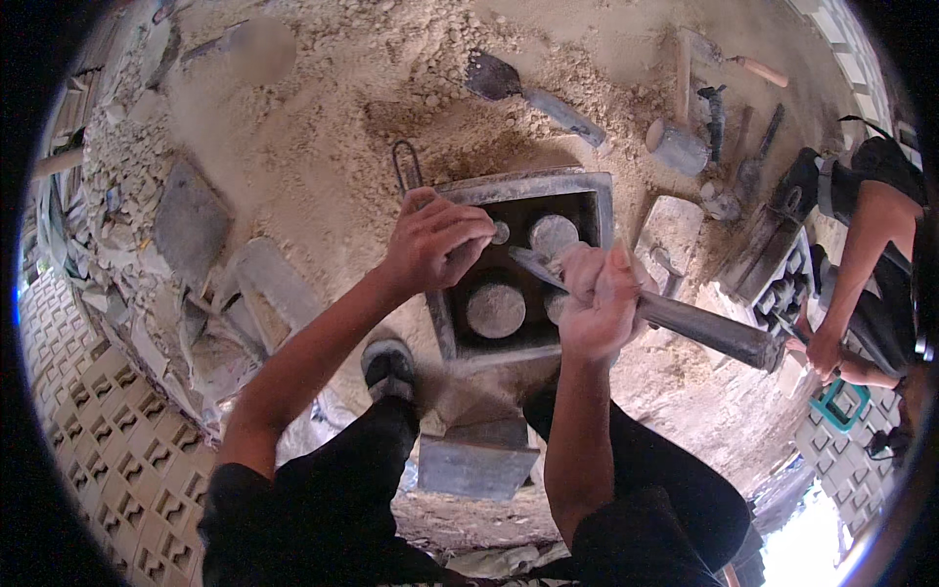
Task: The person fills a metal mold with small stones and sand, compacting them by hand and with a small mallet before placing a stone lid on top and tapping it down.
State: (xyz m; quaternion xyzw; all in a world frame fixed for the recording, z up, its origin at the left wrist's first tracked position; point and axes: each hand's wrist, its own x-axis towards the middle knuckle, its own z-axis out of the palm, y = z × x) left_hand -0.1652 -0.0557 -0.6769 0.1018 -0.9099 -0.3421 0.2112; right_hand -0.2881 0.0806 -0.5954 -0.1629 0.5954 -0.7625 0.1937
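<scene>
Below me lies a shallow rectangular frame (447, 328) with dark material inside. Several pale round discs, such as the large disc (496, 310) and the disc (554, 236), sit in it. My left hand (435, 240) is closed over the frame's left side, fingertips pinched beside a small round grey piece (501, 233). Whether they grip that piece, I cannot tell. My right hand (599, 298), over the frame's right side, is wrapped round a trowel-like tool (709, 328) with a pointed flat blade and a thick dark cylindrical handle. It partly hides a disc underneath.
A shovel-like tool (538, 98) lies on the sandy ground beyond the frame. A mallet (677, 147) and other hand tools are at far right. Flat slabs (191, 225) lean among rubble at left. A grey block (477, 460) sits between my feet. Another person's arm (861, 264) works at right.
</scene>
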